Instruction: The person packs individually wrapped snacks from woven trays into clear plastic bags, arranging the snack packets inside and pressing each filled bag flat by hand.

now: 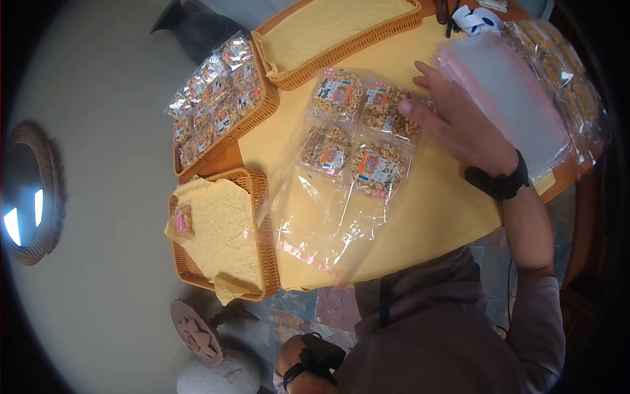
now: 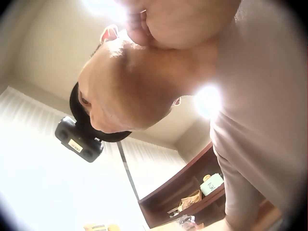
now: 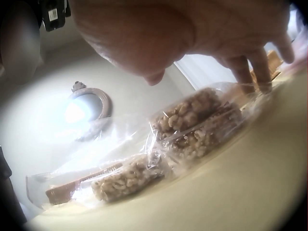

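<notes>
On the yellow table cover lies a clear plastic bag (image 1: 321,223) with several packs of puffed, nutty-looking squares (image 1: 377,167) inside. My right hand (image 1: 453,121) is over the bag's closed end, thumb stretched out above one pack. In the right wrist view its straight fingers (image 3: 260,67) reach down to the plastic at the bag's edge, and the packs (image 3: 187,118) stand below the palm. The bag's pink-striped end points toward my body. My left hand (image 1: 289,354) hangs low by my lap, away from the table. Its fingers (image 2: 138,30) are mostly hidden, with nothing seen in them.
Flat pink-edged bags (image 1: 505,98) lie stacked at the right, beside filled bags (image 1: 558,65). A paper-lined basket (image 1: 344,62) stands at the back, a basket of packs (image 1: 266,98) at the left. Another lined basket (image 1: 269,249) holds one small pack (image 1: 184,221).
</notes>
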### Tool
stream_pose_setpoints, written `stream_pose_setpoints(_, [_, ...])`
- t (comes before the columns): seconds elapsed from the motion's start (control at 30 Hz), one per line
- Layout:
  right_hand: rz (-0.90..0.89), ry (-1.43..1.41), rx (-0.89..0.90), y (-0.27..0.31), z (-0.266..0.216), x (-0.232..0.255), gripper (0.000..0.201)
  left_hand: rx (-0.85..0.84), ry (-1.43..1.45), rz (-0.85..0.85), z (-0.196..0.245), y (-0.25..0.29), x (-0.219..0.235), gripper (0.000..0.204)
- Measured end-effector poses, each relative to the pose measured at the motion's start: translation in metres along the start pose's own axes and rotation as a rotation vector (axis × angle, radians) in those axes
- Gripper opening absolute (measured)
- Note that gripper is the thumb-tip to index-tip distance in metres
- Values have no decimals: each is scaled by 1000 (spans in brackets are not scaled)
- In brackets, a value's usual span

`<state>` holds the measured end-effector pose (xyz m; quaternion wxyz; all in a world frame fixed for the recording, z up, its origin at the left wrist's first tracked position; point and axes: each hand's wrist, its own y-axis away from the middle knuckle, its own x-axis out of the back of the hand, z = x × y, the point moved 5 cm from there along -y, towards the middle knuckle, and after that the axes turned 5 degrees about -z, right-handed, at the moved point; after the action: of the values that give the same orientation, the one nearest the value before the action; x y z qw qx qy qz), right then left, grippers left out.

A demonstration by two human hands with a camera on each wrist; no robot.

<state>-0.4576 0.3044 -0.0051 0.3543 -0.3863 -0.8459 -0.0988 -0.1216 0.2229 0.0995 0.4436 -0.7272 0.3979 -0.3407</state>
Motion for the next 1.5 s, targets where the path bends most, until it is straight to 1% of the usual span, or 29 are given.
stream_pose_setpoints(0.27, [-16, 11, 0, -2, 2, -1, 94, 12, -5, 0, -2, 1, 0, 52])
stream_pose_setpoints(0.33, [15, 27, 13, -2, 3, -1, 93, 19, -9, 0, -1, 1, 0, 52])
stream_pose_setpoints(0.43, [-11, 6, -10, -1, 0, 0, 94, 31, -9, -7, -1, 0, 1, 51])
stream_pose_setpoints(0.77, [-7, 21, -13, 0, 0, -1, 94, 60, -24, -8, 2, 0, 1, 50])
stream_pose_setpoints(0.83, [-31, -29, -24, -2, 1, -1, 94, 60, -26, -11, 2, -1, 2, 49])
stream_pose_setpoints(0.93, [-6, -11, -1, -3, 4, -2, 94, 64, -22, -13, 1, 0, 3, 49])
stream_pose_setpoints(1.27, [-17, -17, -27, -1, 3, -2, 92, 110, -35, -15, 4, 2, 4, 47])
stream_pose_setpoints(1.33, [29, 5, 12, -1, 5, -2, 91, 117, -35, -14, 4, 2, 4, 47])
stream_pose_setpoints(1.5, [0, 1, -11, 1, 4, -1, 91, 143, -41, -9, 6, 3, 4, 46])
